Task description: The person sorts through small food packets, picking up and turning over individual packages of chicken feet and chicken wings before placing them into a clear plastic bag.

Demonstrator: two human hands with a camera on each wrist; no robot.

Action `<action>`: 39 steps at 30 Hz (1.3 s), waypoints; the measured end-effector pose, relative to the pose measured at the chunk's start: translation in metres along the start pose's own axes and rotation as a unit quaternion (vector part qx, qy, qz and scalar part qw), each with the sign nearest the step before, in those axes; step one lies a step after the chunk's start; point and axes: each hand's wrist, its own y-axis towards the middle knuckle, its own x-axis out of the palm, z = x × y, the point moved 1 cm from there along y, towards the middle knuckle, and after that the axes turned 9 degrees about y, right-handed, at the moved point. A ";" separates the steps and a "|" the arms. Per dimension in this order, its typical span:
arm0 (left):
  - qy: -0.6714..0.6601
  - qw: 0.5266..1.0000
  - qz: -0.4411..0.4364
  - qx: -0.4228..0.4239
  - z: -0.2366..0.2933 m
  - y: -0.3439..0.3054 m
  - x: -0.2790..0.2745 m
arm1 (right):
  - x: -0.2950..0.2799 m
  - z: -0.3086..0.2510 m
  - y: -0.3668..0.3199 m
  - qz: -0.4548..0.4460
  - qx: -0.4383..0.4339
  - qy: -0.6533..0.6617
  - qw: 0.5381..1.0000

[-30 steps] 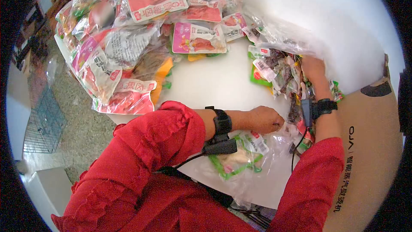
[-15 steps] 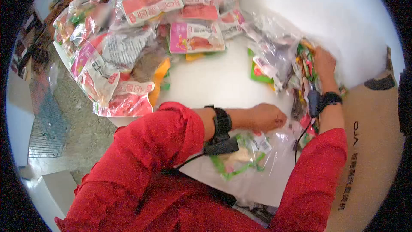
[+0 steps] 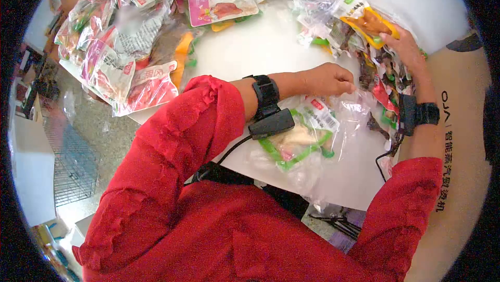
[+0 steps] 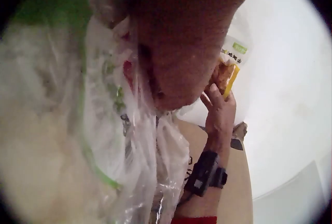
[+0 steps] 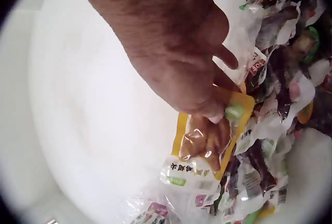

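Note:
My right hand (image 3: pixel 409 47) pinches a yellow-edged snack packet (image 3: pixel 367 24) by one end, above a heap of small dark-filled packets (image 3: pixel 388 71). In the right wrist view the thumb lies over the window of the packet (image 5: pixel 207 141), where brown meat shows. My left hand (image 3: pixel 330 80) has its fingers curled round the gathered edge of a clear plastic bag (image 3: pixel 357 112); its fingertips are hidden. Just below that hand lies a green-edged packet (image 3: pixel 297 138) with pale contents, inside clear plastic.
A large mound of bagged red and purple packets (image 3: pixel 151 37) covers the left and back of the white table (image 3: pixel 245 47). Along the right side stands a brown cardboard box (image 3: pixel 453 125). A wire cage (image 3: pixel 75 162) is on the floor at left.
The right hand has come up from the heap with the yellow-edged packet in its fingers. My left hand keeps its hold on the clear bag. The head view has tilted downward.

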 end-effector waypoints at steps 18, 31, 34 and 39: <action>-0.192 0.978 0.083 -0.022 0.010 0.001 0.002 | 0.069 -0.048 -0.119 0.004 0.167 0.627 0.761; -0.243 0.961 -0.117 -0.059 0.047 -0.013 0.027 | 0.051 -0.026 -0.148 -0.107 0.039 0.708 0.697; -0.274 0.952 -0.075 -0.111 0.028 -0.009 0.028 | 0.060 -0.034 -0.145 -0.076 0.077 0.640 0.760; -0.349 0.931 0.019 -0.107 0.030 -0.005 0.027 | 0.095 -0.025 -0.147 0.053 0.147 0.687 0.709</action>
